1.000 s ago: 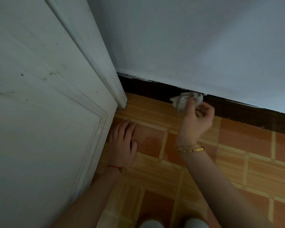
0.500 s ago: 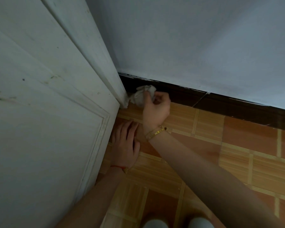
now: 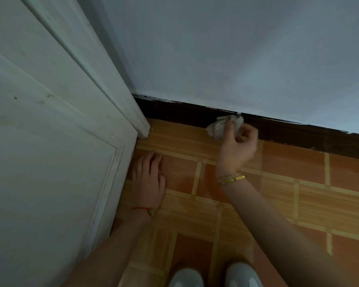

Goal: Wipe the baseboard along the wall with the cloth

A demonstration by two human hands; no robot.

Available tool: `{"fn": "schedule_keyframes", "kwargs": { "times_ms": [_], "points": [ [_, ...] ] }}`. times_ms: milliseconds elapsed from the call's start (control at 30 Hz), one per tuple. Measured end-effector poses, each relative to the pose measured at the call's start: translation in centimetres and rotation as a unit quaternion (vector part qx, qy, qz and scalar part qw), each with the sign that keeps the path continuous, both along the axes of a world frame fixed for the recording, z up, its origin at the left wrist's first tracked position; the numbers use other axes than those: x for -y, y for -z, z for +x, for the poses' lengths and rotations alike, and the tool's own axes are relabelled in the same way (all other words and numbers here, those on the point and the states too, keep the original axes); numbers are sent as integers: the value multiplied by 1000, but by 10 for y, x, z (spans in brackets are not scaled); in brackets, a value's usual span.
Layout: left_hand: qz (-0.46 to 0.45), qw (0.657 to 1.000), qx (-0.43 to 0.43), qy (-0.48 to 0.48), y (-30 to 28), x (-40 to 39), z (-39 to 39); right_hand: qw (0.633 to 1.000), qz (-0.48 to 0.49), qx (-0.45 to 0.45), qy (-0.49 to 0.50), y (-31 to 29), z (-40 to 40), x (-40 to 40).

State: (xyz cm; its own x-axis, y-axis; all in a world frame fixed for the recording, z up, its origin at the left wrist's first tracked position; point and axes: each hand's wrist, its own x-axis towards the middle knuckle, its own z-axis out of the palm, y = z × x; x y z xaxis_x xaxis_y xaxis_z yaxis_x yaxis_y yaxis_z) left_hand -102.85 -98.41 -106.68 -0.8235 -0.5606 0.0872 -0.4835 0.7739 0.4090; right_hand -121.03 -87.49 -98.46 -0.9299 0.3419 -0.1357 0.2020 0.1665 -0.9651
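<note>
A dark brown baseboard [image 3: 298,134] runs along the foot of the pale wall, from the door frame to the right edge. My right hand [image 3: 237,147] grips a crumpled white cloth [image 3: 220,126] and presses it against the baseboard, some way right of the corner. My left hand [image 3: 148,181] lies flat on the tiled floor beside the door, fingers apart, holding nothing.
A white panelled door [image 3: 50,162] and its frame [image 3: 133,112] fill the left side. The floor [image 3: 309,193] is orange and tan tile. Two pale shoe tips [image 3: 214,276] show at the bottom edge.
My right hand slid the cloth left into the corner by the door frame, then back right along the baseboard to about where it began. My left hand stayed planted.
</note>
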Motion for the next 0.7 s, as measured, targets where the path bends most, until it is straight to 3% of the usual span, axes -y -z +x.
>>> {"fn": "schedule_keyframes", "kwargs": {
  "times_ms": [100,233,500,600,700],
  "points": [
    [3,1000,-3,-26,-3,-15,-8,998,11,3,-63,-3,10,27],
    [-15,999,-10,44,-6,-37,-22,996,1,-1,-90,-9,12,35],
    [-19,998,9,68,-3,-54,-39,996,-2,-21,82,-3,-27,-72],
    [-28,997,21,66,0,-58,-42,997,26,-39,54,1,-26,-73],
    [-29,997,16,66,0,-58,-41,994,73,-70,-41,7,-12,-45]
  ]
}}
